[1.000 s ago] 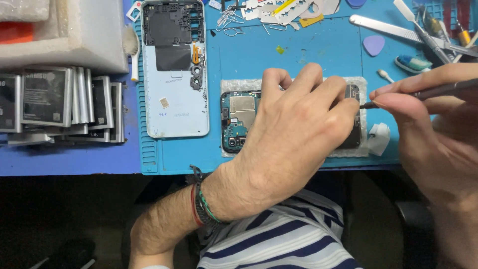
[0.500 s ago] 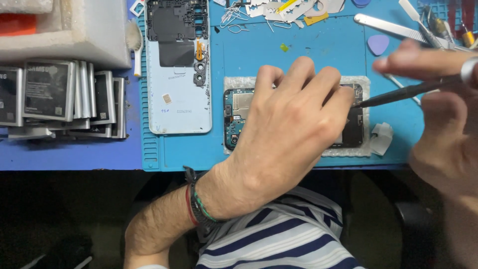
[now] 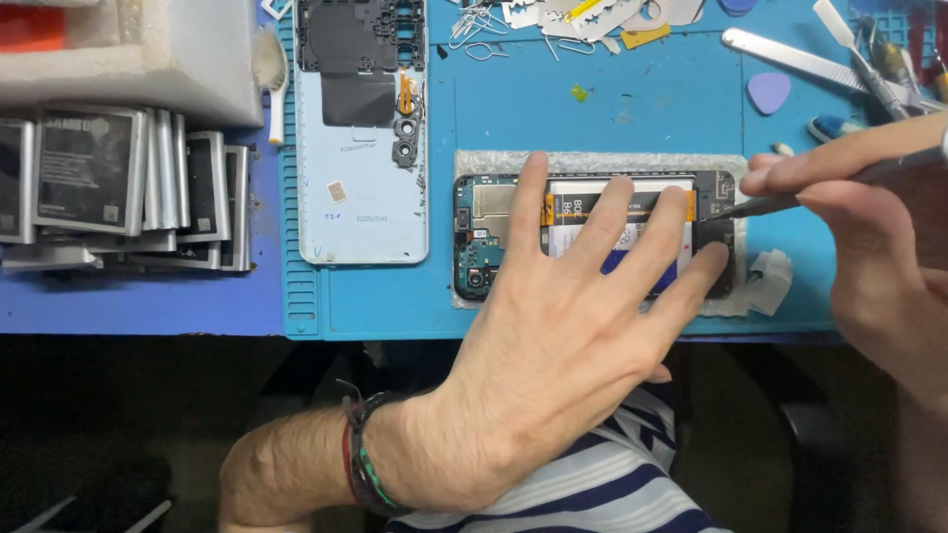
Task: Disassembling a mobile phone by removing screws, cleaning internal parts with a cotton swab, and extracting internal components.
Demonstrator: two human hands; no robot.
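Blue mat (image 3: 612, 118) carries the opened phone (image 3: 592, 237) near its front edge. Left hand (image 3: 563, 345) lies flat on the phone with fingers spread. Right hand (image 3: 869, 247) pinches a thin metal tool (image 3: 780, 202), its tip touching the phone's right end.

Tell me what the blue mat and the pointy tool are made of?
The blue mat looks like soft matte rubber or silicone: dull surface, moulded ridges along its edge. The pointy tool in the right hand looks like metal, thin, dark and slightly shiny, though blur leaves that uncertain.
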